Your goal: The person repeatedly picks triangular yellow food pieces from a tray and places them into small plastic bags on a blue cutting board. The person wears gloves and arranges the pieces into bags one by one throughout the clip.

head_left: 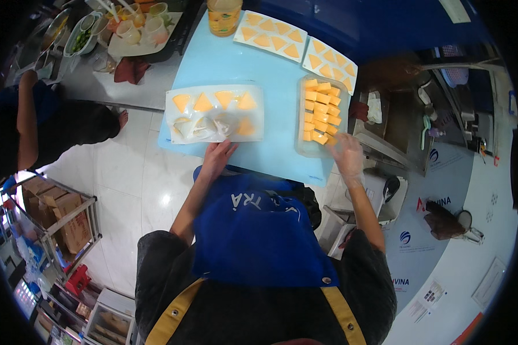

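Observation:
A white mould sheet (pixel 255 120) with wedge-shaped hollows lies on the pale blue mat (pixel 280 112). Orange-yellow pieces show in its far row; in the near row, crumpled clear film (pixel 206 127) covers several hollows. My left hand (pixel 217 157) is at the sheet's near edge, fingertips touching it and thumb spread to the right. To the right, a clear plastic container (pixel 303 148) holds several orange-yellow blocks (pixel 321 108). My right hand (pixel 349 157), in a clear glove, is at the container's near right corner with its fingertips by a block; whether it pinches one is hidden.
Two more filled mould sheets (pixel 270 36) (pixel 330 62) line the mat's far edge, beside a jar (pixel 224 17). On the left counter stand a tray of cups (pixel 142 36) and a brown cloth (pixel 131 70). A co-worker's arm (pixel 27 120) is at far left. A sink (pixel 401 112) stands at right.

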